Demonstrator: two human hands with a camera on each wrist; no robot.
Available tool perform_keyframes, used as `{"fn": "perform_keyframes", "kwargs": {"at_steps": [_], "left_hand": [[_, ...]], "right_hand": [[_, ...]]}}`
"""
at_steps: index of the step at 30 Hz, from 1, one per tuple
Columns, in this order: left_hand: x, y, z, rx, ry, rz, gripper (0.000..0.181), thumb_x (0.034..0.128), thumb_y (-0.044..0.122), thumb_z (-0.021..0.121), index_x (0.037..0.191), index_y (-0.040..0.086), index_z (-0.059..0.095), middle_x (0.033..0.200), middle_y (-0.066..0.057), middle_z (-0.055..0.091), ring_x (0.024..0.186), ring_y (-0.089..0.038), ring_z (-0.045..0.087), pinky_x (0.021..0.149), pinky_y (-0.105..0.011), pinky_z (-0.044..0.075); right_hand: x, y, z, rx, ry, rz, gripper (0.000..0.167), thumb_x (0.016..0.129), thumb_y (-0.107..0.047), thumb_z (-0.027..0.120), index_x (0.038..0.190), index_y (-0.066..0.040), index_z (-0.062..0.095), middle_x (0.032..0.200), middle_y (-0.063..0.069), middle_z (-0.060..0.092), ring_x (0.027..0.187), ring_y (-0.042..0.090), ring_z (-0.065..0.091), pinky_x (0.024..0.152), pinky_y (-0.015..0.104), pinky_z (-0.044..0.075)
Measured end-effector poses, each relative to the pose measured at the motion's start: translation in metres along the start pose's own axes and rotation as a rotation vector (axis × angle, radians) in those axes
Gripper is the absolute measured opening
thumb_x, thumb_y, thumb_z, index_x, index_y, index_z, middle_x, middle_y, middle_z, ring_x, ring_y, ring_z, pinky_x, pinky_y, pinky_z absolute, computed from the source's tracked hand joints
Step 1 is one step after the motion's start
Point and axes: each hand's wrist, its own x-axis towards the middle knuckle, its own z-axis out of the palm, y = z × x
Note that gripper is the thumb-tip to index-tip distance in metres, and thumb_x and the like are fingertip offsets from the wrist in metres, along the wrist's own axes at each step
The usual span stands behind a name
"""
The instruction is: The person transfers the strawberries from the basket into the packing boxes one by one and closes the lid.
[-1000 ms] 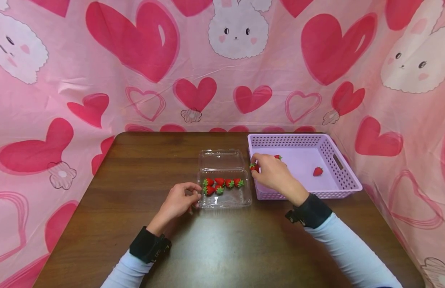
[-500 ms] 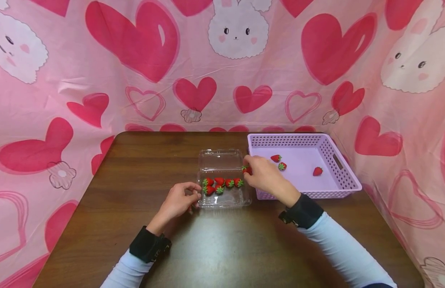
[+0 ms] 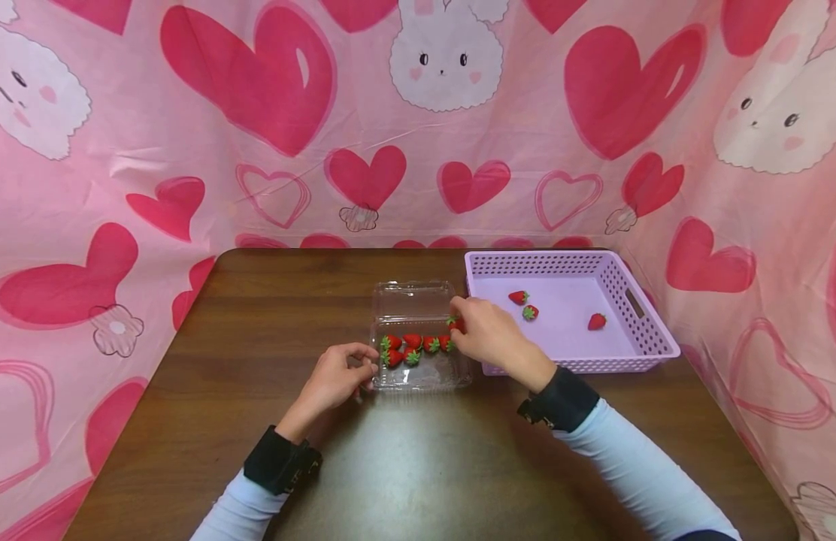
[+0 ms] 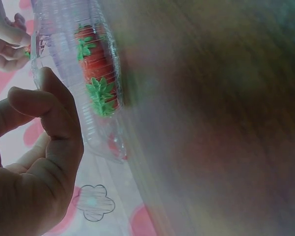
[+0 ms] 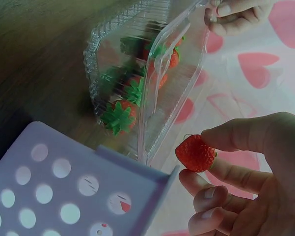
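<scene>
A clear plastic clamshell container (image 3: 425, 377) lies with its lid (image 3: 414, 299) folded back, and several strawberries (image 3: 412, 356) sit in its base in two rows. My left hand (image 3: 337, 376) pinches the container's left rim between thumb and index finger. Over the container's right side, my right hand (image 3: 492, 334) holds one strawberry (image 5: 196, 153) between thumb and fingers; in the head view the hand partly covers it. Green leaves of the packed strawberries (image 4: 99, 93) show through the clear wall in the left wrist view.
A lilac perforated basket (image 3: 651, 353) stands right of the container, close beside it. Three strawberries lie inside: one at the back (image 3: 518, 297), one just in front (image 3: 530, 312), one farther right (image 3: 597, 321). A heart-patterned curtain (image 3: 418, 203) surrounds the wooden table (image 3: 391, 466).
My right hand has carried the strawberry left, from above the basket's left edge to over the container's right side. My left hand has stayed at the rim.
</scene>
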Motion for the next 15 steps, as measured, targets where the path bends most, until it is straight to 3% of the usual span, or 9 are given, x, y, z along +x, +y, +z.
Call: {"fn": "perform_keyframes", "kwargs": {"at_steps": [15], "left_hand": [[-0.0010, 0.0008, 0.0000, 0.009, 0.004, 0.002, 0.018, 0.0962, 0.003, 0.074, 0.115, 0.001, 0.074, 0.076, -0.005, 0.069, 0.061, -0.033, 0.066, 0.051, -0.041, 0.054]], "right_hand": [[0.0012, -0.0043, 0.0073, 0.031, -0.035, 0.009, 0.029, 0.092, -0.016, 0.077, 0.118, -0.007, 0.068, 0.093, 0.005, 0.067, 0.068, 0.020, 0.055, 0.055, 0.034, 0.045]]}}
